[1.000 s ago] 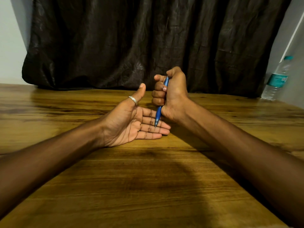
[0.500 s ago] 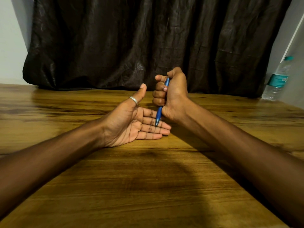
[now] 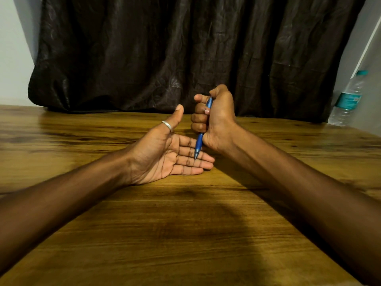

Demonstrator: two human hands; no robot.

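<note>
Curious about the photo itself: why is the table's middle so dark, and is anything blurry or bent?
Head view: a broad soft shadow darkens the wooden table between the forearms, likely the person's own, lit from behind. Same view: the left hand, right hand and blue pen look sharp; the table's sides smear. The wide lens tilts the water bottle.

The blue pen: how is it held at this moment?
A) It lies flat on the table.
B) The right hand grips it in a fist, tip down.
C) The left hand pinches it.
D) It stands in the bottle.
B: the right hand curls its fingers round the blue pen, whose tip points down at the fingers of the open left hand.
</note>
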